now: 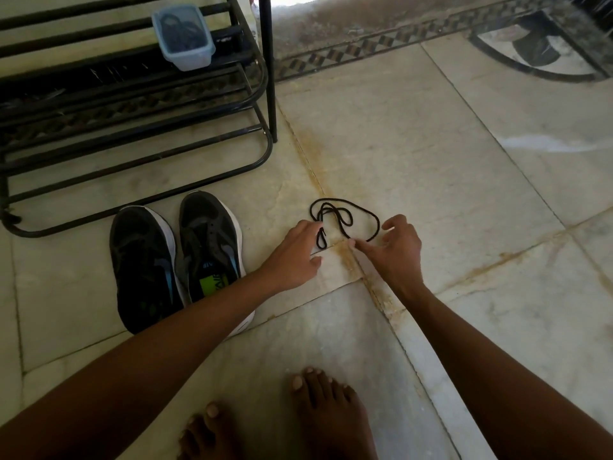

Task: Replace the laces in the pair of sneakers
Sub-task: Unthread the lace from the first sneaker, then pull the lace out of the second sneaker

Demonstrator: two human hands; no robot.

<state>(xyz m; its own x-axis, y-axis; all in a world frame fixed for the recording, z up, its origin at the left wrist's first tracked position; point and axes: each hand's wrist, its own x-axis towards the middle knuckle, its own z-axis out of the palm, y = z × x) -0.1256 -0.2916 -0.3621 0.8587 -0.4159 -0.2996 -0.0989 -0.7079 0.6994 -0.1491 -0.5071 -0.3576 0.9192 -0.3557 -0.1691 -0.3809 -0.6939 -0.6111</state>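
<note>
A pair of black sneakers with white soles stands on the marble floor at the left: one sneaker [142,267] and, beside it, another sneaker [212,244] with a green insole label. A loose black lace [345,214] lies coiled on the floor to their right. My left hand [295,254] reaches over the sneakers' heels, and its straight fingertips touch a small loop of the lace. My right hand [398,247] pinches the lace near one end between thumb and forefinger, its other fingers curled above the coil.
A black metal shoe rack [139,127] stands behind the sneakers. On its shelf sits a clear plastic box [182,34] holding dark laces. My bare feet [318,416] are at the bottom of the view. A patterned tile border [365,48] runs along the back.
</note>
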